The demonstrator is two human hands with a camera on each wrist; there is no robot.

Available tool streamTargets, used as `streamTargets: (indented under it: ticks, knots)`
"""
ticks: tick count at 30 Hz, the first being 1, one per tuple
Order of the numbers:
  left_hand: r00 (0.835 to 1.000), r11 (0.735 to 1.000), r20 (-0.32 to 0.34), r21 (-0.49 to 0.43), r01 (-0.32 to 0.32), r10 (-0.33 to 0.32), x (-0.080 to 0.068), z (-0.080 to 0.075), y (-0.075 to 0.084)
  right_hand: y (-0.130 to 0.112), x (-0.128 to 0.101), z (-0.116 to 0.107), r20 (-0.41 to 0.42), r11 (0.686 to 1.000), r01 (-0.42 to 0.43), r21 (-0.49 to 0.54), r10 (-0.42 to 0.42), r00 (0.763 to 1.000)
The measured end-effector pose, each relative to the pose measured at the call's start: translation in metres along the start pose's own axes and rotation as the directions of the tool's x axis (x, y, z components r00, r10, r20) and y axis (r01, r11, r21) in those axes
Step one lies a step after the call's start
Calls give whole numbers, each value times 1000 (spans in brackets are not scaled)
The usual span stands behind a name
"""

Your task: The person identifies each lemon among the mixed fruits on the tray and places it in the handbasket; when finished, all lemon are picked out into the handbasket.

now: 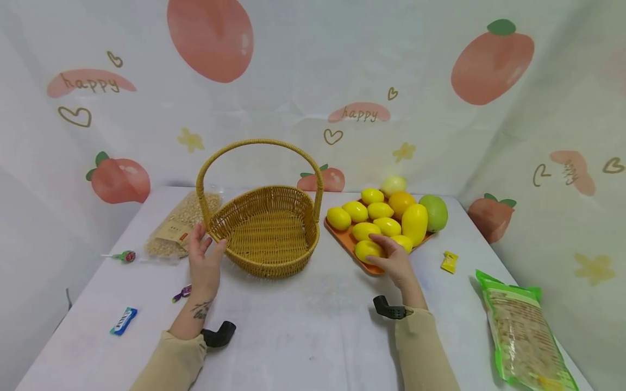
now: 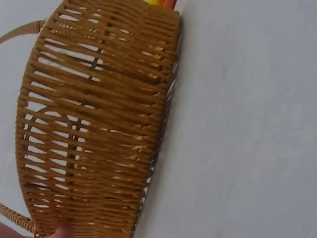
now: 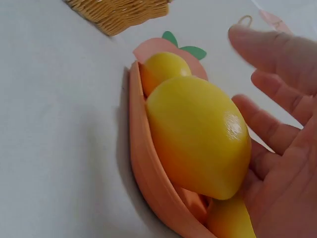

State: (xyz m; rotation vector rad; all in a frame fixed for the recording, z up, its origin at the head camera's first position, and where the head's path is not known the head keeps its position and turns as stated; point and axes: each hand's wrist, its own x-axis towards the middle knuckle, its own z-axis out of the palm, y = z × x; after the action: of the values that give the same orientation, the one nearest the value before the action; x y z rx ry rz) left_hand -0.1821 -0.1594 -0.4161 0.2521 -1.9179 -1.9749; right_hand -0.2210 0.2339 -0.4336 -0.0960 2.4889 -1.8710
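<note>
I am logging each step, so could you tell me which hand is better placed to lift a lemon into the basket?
The right hand: it already touches the nearest lemon, while the left hand rests against the basket.

A staged tabletop set: a white table (image 1: 303, 326) enclosed by a peach-printed "happy" backdrop (image 1: 313, 81).
</note>
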Motion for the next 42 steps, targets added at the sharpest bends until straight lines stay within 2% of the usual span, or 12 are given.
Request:
streamTargets:
  ticks: [3,7,15,20,25,29,34,39,42]
  knots:
    - [999,998,18,32,47,-47,1,1,0,-2,1,4,-15,996,-29,-86,27,1000]
    - [997,997,42,53,64,-66,1,4,-3,-1,3,7,-35,986,-72,-153,68,997]
    - [994,997,81,43,69,-72,3,4,-8,2,5,15,-71,989,-77,-126,69,995]
    - [993,996,86,38,82,-85,4,4,-8,3,6,21,-132,984,-108,-140,90,987]
    - [992,996,97,37,80,-84,3,4,-9,4,4,23,-157,977,-152,-152,128,979]
    - [991,996,102,26,84,-87,3,3,-11,-1,1,21,-185,987,-152,-51,140,973]
    - [992,997,100,22,80,-82,3,3,-12,-18,-4,22,-189,986,-81,144,108,976]
    - [991,997,103,19,79,-80,2,3,-10,-47,-13,34,-85,977,-4,215,23,996]
    - [992,997,101,20,80,-81,1,3,-10,-67,-17,48,-3,960,46,276,-47,999]
